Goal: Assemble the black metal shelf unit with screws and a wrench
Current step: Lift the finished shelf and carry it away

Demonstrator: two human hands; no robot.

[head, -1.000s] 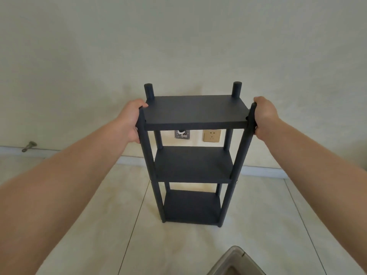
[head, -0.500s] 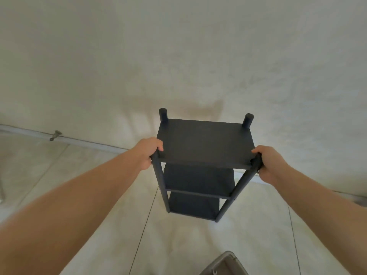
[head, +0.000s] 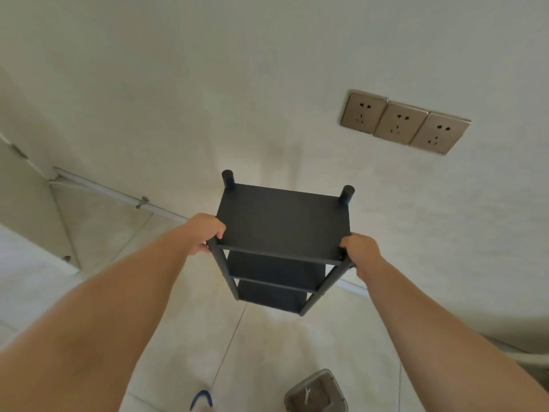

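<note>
Pale tiled floor (head: 261, 346) meets a cream wall (head: 208, 84) along a skirting line running from 9 o'clock toward 4 o'clock. Shelf (head: 282, 221), black, three-tiered, stands upright at centre frame, close to the wall; its long axis is vertical, seen steeply from above, so the lower tiers recede toward 6 o'clock. Two rear posts project above the top board at 11 and 1 o'clock. Left hand (head: 205, 231) grips the near left post top, fingers curled over the board corner. Right hand (head: 361, 249) grips the near right post top, fingers wrapped round it. Both forearms reach in from the lower corners. Three sockets (head: 399, 121) sit on the wall at 1 o'clock, well apart from the shelf. Grey box (head: 316, 394) lies on the floor at 6 o'clock, a small pale tool inside it; just beside, a blue-strapped slipper (head: 202, 399). Open floor lies left of the shelf, toward a corner at 9 o'clock.
</note>
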